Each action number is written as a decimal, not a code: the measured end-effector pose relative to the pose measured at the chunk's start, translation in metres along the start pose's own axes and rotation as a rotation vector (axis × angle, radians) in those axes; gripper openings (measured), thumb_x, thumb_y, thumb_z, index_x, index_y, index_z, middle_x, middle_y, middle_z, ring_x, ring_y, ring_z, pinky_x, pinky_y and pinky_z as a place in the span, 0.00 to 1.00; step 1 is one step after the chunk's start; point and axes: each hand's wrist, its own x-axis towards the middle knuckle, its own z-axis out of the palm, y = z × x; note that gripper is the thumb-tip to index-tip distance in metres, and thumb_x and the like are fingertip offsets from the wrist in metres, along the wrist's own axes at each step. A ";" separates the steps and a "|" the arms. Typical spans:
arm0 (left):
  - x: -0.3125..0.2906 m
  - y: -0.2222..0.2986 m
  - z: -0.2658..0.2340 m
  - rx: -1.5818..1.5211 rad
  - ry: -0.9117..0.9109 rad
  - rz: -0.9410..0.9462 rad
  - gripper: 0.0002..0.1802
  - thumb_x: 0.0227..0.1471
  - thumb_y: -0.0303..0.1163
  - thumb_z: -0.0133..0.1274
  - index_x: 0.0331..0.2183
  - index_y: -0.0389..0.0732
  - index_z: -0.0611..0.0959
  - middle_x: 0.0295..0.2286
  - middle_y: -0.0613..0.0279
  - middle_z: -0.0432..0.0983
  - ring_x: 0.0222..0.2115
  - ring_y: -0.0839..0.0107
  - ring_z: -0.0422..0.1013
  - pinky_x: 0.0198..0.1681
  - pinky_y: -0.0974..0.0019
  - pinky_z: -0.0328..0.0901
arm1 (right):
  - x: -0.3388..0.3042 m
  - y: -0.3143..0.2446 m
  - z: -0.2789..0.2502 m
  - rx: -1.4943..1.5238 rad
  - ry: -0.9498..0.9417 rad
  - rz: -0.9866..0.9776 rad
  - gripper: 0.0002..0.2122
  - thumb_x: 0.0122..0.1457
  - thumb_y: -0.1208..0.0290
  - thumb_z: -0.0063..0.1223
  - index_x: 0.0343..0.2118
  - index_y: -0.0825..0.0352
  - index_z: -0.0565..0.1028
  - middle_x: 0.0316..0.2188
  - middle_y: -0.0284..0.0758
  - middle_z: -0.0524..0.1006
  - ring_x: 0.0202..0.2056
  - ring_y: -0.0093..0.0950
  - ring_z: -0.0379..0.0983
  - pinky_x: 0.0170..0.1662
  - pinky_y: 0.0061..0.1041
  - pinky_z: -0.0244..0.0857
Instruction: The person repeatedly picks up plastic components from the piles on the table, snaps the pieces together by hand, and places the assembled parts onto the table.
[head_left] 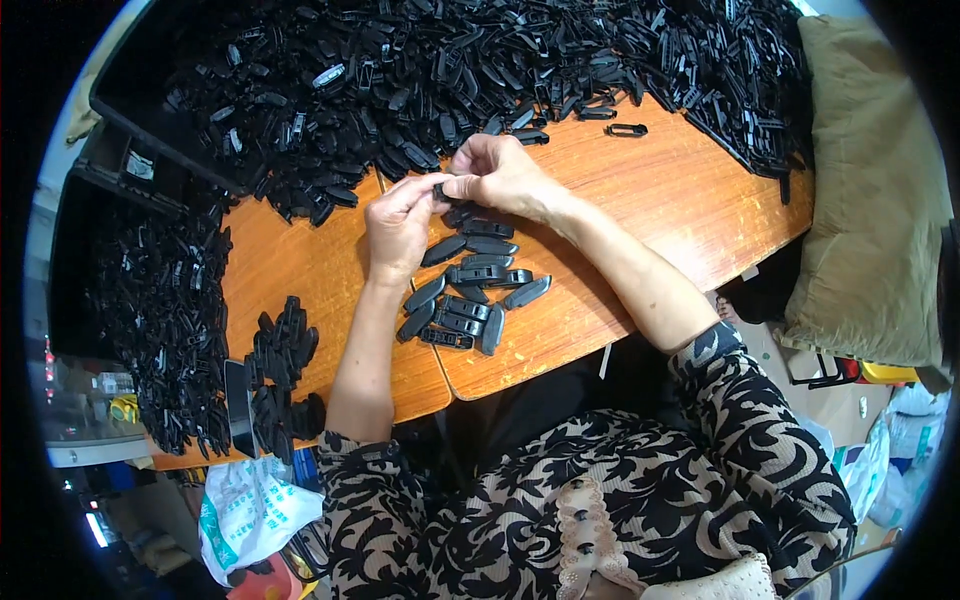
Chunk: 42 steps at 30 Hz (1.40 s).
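Near the middle of the table, my left hand (398,228) and my right hand (505,180) meet, fingers pinched together. Between them is a small black plastic part (440,192), mostly covered by the fingertips. Just below the hands lies a loose cluster of black plastic pieces: some are smooth, long covers (490,330), others are slotted frames (463,307). A few of these pieces reach up close under my right wrist. Behind both hands rises a large heap of similar black parts (400,80).
The wooden table (680,200) has a seam running beside my left forearm. More black parts (160,320) pile along the left side, with a smaller stack (283,350) near the front. One frame (627,130) lies apart. A tan sack (865,190) stands right; a plastic bag (255,510) hangs lower left.
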 end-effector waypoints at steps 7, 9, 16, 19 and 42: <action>0.003 -0.002 -0.007 0.182 0.026 0.242 0.17 0.51 0.12 0.52 0.42 0.37 0.85 0.40 0.65 0.77 0.36 0.82 0.72 0.37 0.79 0.68 | -0.013 -0.016 -0.013 0.098 -0.261 -0.005 0.13 0.58 0.61 0.63 0.31 0.68 0.79 0.23 0.25 0.74 0.25 0.17 0.66 0.28 0.19 0.62; 0.004 0.002 -0.005 0.125 0.051 0.162 0.17 0.51 0.13 0.53 0.43 0.37 0.84 0.41 0.66 0.75 0.36 0.82 0.71 0.37 0.79 0.68 | -0.011 -0.013 -0.021 -0.003 -0.168 -0.014 0.13 0.58 0.61 0.63 0.29 0.68 0.78 0.22 0.25 0.74 0.24 0.16 0.65 0.27 0.19 0.61; -0.001 0.014 -0.019 0.155 0.112 0.067 0.16 0.55 0.19 0.55 0.46 0.37 0.82 0.44 0.65 0.73 0.37 0.81 0.70 0.38 0.78 0.68 | -0.011 -0.002 -0.029 -0.412 -0.064 -0.124 0.16 0.58 0.58 0.63 0.25 0.69 0.79 0.19 0.31 0.76 0.24 0.20 0.69 0.28 0.26 0.64; -0.001 0.051 -0.020 0.313 0.039 0.042 0.27 0.50 0.34 0.63 0.51 0.37 0.78 0.52 0.55 0.71 0.50 0.66 0.69 0.53 0.64 0.65 | -0.010 0.003 -0.031 -0.495 -0.138 -0.316 0.20 0.56 0.50 0.60 0.27 0.67 0.82 0.21 0.40 0.79 0.25 0.29 0.76 0.31 0.32 0.68; -0.041 0.063 0.080 1.218 -0.125 -0.116 0.27 0.54 0.46 0.55 0.50 0.38 0.76 0.56 0.48 0.65 0.62 0.52 0.54 0.63 0.43 0.48 | 0.005 0.026 -0.037 0.244 0.174 -0.025 0.17 0.65 0.56 0.51 0.30 0.66 0.78 0.23 0.28 0.77 0.22 0.16 0.68 0.24 0.15 0.61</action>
